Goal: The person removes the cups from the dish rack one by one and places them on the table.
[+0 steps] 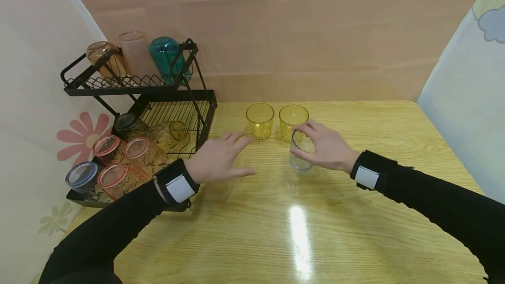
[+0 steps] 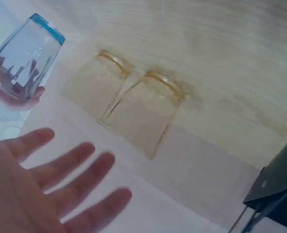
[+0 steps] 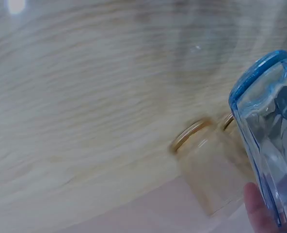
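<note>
My right hand (image 1: 329,146) grips a clear, blue-tinted drinking glass (image 1: 301,163) near its rim, thumb on one side and fingers on the other. In the right wrist view the thick blue base of this glass (image 3: 260,73) and its faceted wall show close up. Just behind it, two yellow glasses (image 1: 260,122) stand upright side by side on the table. My left hand (image 1: 218,157) hovers between the rack and the glasses, fingers spread and holding nothing. Its palm side and extended fingers (image 2: 100,208) appear in the left wrist view.
A black two-tier rack (image 1: 203,139) stands at the left. Upside-down orange, pink and teal glasses (image 1: 167,58) occupy its top tier. Several tinted glasses (image 1: 138,154) fill the lower tier, one yellow glass (image 1: 167,134) lying tilted. Behind the wooden table (image 1: 355,231) hangs a pinkish backdrop (image 1: 335,34).
</note>
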`<action>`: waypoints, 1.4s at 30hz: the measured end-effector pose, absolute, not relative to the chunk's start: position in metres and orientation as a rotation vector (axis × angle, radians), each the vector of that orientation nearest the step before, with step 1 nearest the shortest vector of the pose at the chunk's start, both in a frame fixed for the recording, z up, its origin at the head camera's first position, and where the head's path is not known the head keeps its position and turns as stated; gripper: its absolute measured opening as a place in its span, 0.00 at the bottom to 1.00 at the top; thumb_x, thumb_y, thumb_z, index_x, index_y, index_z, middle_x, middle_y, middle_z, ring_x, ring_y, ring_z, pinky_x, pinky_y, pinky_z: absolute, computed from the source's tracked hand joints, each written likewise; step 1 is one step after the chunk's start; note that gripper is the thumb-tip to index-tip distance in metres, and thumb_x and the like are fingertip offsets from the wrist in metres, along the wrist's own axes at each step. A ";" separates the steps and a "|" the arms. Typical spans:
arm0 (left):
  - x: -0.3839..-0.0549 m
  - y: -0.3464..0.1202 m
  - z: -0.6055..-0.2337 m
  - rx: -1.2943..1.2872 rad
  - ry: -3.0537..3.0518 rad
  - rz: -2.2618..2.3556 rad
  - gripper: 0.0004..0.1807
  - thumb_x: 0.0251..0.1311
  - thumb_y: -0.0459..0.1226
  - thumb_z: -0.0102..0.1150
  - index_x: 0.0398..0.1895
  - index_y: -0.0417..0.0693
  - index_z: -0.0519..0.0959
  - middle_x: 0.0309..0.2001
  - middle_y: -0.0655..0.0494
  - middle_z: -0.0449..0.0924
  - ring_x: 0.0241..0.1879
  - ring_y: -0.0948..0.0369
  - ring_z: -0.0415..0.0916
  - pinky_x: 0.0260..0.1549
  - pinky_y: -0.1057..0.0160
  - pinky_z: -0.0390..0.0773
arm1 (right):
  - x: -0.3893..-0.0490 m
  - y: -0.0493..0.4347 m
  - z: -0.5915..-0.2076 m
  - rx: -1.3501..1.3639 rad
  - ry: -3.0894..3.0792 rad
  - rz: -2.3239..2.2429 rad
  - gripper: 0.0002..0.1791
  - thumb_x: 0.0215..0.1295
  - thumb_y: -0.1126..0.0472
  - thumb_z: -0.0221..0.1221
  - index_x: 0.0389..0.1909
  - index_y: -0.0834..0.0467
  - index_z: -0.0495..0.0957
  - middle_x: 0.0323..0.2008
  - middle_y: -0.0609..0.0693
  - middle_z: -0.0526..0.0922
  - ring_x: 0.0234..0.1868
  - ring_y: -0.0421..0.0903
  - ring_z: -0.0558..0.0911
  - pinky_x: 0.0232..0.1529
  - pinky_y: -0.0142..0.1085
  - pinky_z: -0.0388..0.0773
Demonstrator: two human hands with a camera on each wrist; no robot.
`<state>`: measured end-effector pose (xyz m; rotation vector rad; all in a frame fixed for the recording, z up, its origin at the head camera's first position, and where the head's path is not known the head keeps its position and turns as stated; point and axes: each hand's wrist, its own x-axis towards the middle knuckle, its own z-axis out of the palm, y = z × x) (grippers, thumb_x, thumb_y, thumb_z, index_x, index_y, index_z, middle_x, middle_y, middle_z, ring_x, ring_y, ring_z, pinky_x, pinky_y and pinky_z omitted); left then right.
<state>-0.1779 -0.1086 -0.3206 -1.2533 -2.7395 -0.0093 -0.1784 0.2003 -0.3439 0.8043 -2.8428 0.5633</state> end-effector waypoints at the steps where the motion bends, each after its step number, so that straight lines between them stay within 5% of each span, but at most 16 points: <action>1: -0.179 -0.107 -0.320 -1.239 -2.727 0.000 0.48 0.57 0.70 0.49 0.71 0.47 0.64 0.63 0.42 0.69 0.56 0.46 0.73 0.35 0.52 0.82 | -0.180 0.204 -0.344 0.801 -2.847 0.527 0.33 0.64 0.39 0.58 0.64 0.55 0.70 0.53 0.55 0.73 0.48 0.53 0.76 0.36 0.48 0.76; 4: -0.182 -0.102 -0.320 -1.184 -2.738 0.026 0.52 0.54 0.73 0.48 0.73 0.49 0.61 0.66 0.40 0.65 0.60 0.43 0.68 0.48 0.42 0.76 | -0.186 0.215 -0.344 0.792 -2.863 0.456 0.33 0.64 0.39 0.58 0.64 0.56 0.70 0.54 0.56 0.72 0.49 0.55 0.76 0.34 0.48 0.76; 9: -0.187 -0.099 -0.319 -1.028 -2.777 0.047 0.56 0.50 0.76 0.47 0.74 0.49 0.59 0.69 0.39 0.61 0.65 0.40 0.61 0.54 0.36 0.68 | -0.198 0.229 -0.343 0.745 -2.889 0.380 0.34 0.64 0.39 0.57 0.63 0.58 0.70 0.55 0.59 0.72 0.47 0.57 0.76 0.29 0.47 0.77; 31: -0.195 -0.152 -0.303 -0.576 -2.921 -0.027 0.62 0.45 0.76 0.52 0.76 0.49 0.52 0.73 0.35 0.51 0.70 0.37 0.49 0.57 0.27 0.54 | -0.242 0.268 -0.368 0.512 -2.964 0.307 0.37 0.66 0.38 0.55 0.65 0.60 0.67 0.55 0.64 0.67 0.46 0.61 0.73 0.30 0.50 0.73; 35: -0.194 -0.162 -0.298 -0.555 -2.918 -0.027 0.62 0.46 0.76 0.53 0.77 0.47 0.51 0.73 0.35 0.51 0.71 0.38 0.48 0.58 0.28 0.53 | -0.246 0.269 -0.370 0.509 -2.978 0.359 0.40 0.66 0.34 0.52 0.68 0.59 0.63 0.58 0.64 0.65 0.50 0.63 0.71 0.33 0.51 0.72; 42: -0.192 -0.196 -0.289 -0.479 -2.898 -0.014 0.62 0.44 0.73 0.58 0.74 0.43 0.56 0.71 0.32 0.52 0.69 0.36 0.50 0.58 0.27 0.52 | -0.256 0.267 -0.348 0.611 -3.026 0.454 0.47 0.67 0.33 0.50 0.75 0.60 0.51 0.70 0.68 0.52 0.66 0.70 0.58 0.54 0.64 0.64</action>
